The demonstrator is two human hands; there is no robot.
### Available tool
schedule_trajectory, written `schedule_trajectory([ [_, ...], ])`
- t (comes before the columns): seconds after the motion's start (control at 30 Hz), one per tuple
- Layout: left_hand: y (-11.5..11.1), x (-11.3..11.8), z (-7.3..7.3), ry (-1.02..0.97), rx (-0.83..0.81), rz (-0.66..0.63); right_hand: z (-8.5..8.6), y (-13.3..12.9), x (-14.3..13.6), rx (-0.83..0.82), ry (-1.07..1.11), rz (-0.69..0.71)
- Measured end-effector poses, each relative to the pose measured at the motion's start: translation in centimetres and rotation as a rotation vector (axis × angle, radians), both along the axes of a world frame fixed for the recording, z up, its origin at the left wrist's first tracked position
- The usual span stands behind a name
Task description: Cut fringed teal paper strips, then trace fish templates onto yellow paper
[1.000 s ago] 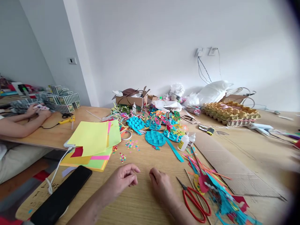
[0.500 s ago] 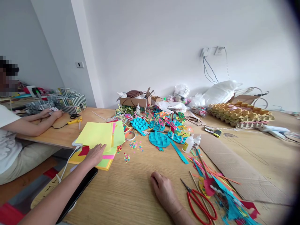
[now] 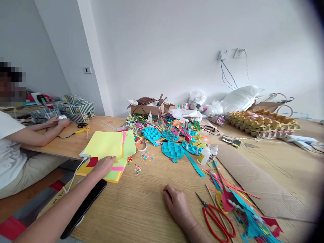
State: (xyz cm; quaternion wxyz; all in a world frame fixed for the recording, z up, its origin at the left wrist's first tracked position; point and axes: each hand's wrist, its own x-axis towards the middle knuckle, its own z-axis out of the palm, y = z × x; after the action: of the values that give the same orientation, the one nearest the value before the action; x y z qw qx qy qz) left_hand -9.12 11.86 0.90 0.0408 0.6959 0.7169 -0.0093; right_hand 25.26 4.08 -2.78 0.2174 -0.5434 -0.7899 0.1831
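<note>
My left hand [image 3: 104, 166] rests on a stack of coloured paper, its fingertips at the lower edge of a yellow sheet [image 3: 103, 143]; whether the fingers pinch it cannot be made out. Pink, green, red and orange paper shows around and beneath. My right hand [image 3: 176, 204] lies on the wooden table [image 3: 136, 209] with its fingers curled in, and nothing shows in it. Right of it are red-handled scissors [image 3: 217, 219], their blades slightly apart. Small confetti dots [image 3: 138, 169] lie between the paper and a blue woven paper disc [image 3: 172, 150].
Two glue bottles [image 3: 204, 155], blue strips and paper scraps [image 3: 250, 216] lie to the right, beside flat cardboard [image 3: 258, 182]. Egg trays [image 3: 263, 123] stand behind. A black phone [image 3: 84, 209] lies under my left forearm. At left, a person's hands [image 3: 59, 122] hold something white.
The view has shifted slightly, so things sit a little further right. Both my hands keep nearly the same pose. The other person's hands have turned the small item they hold.
</note>
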Motion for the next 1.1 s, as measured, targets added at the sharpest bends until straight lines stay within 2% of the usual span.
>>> schedule_trajectory([
  [0.3, 0.4, -1.2, 1.3, -0.044, 0.016, -0.059, 0.0, 0.2, 0.0, -0.009, 0.012, 0.005],
  [0.47, 0.8, -0.6, 1.8, -0.050, 0.049, -0.011, 0.0, 0.3, -0.1, -0.014, 0.016, 0.000],
  [0.57, 1.5, -0.5, 2.9, -0.046, 0.095, 0.039, 0.0, 0.2, -0.1, -0.015, 0.019, -0.003],
  [0.67, 2.2, -1.0, 4.8, -0.042, 0.174, 0.091, -0.1, 0.2, -0.1, -0.017, 0.017, -0.004],
  [0.83, 2.3, -2.4, 8.9, -0.044, 0.369, 0.172, 0.1, 0.2, -0.1, -0.023, 0.018, -0.004],
  [0.97, 0.8, -2.8, 12.1, -0.089, 0.566, 0.219, 0.2, 0.2, -0.1, -0.030, 0.025, -0.005],
  [1.1, -1.7, -2.4, 15.1, -0.214, 0.730, 0.200, 0.3, 0.2, -0.1, -0.032, 0.042, -0.006],
])
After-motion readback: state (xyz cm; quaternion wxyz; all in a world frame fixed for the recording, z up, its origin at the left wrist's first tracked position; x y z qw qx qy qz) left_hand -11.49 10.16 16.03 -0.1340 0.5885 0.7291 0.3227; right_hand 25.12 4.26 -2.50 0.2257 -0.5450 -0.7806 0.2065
